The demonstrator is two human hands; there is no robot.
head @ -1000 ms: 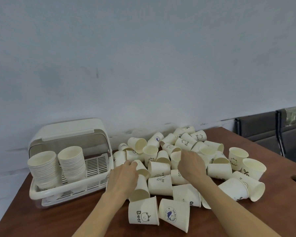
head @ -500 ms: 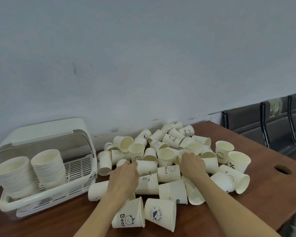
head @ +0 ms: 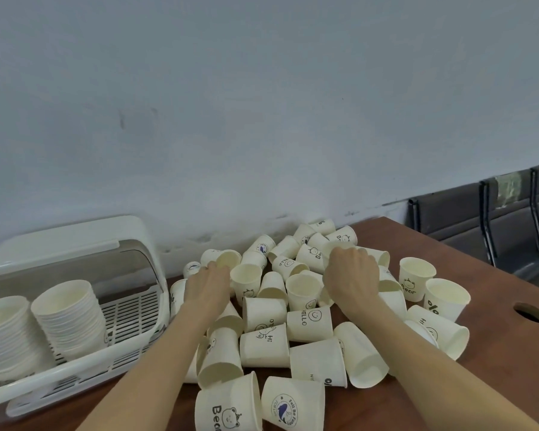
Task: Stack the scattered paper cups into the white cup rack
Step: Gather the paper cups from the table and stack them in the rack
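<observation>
The paper cups (head: 308, 323) are cream-white, many printed in black with "Bear", "HELLO" with a smiley, "Hi" or a percent sign; one cup (head: 293, 405) carries a dark blue whale badge. The cup rack (head: 75, 373) is white with a slatted white floor. The counter (head: 498, 368) is reddish-brown. The wall (head: 262, 104) is pale blue-grey.

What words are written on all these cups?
"Bear": front cup with a bear drawing, and an upright cup at right
"HELLO": middle cup with a smiley
"Hi": cup beside it
"%": right cup
Whale badge cup: lettering too small to read.
</observation>
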